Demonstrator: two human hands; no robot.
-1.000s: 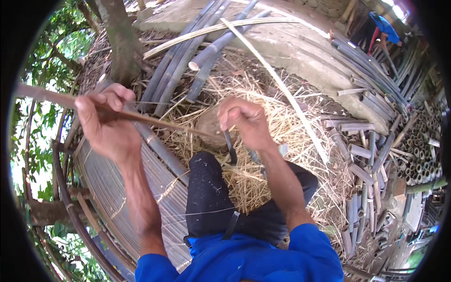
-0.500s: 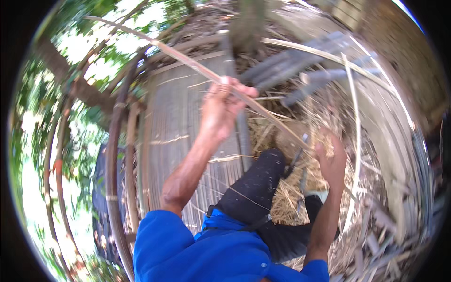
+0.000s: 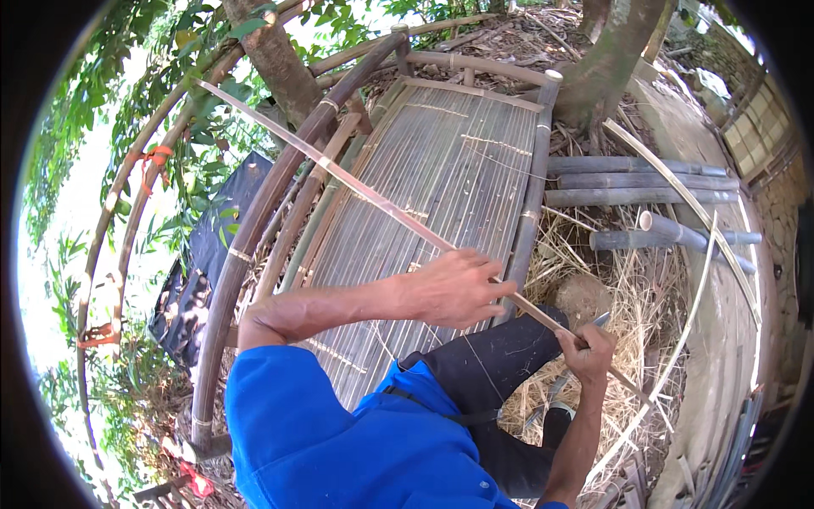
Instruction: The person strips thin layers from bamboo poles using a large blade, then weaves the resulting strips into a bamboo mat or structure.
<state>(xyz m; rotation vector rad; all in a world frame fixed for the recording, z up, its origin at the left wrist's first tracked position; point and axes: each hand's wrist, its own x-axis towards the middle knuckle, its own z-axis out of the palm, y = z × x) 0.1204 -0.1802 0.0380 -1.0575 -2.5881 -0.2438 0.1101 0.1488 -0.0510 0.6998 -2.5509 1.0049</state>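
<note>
You have two hands (image 3: 454,288) on one long bamboo strip (image 3: 373,199), one woven bamboo panel (image 3: 441,178), two tree trunks (image 3: 275,59), and one knife (image 3: 564,382).

Since a second ago the view has swung from the straw heap onto the slatted bamboo platform (image 3: 441,195). The left hand (image 3: 454,288), earlier raised far out to the side, now lies on the long thin bamboo strip (image 3: 356,187) over the platform's near edge. The right hand (image 3: 589,349), earlier at the heap's middle, grips the strip just beside the platform, knife blade (image 3: 593,322) alongside.
</note>
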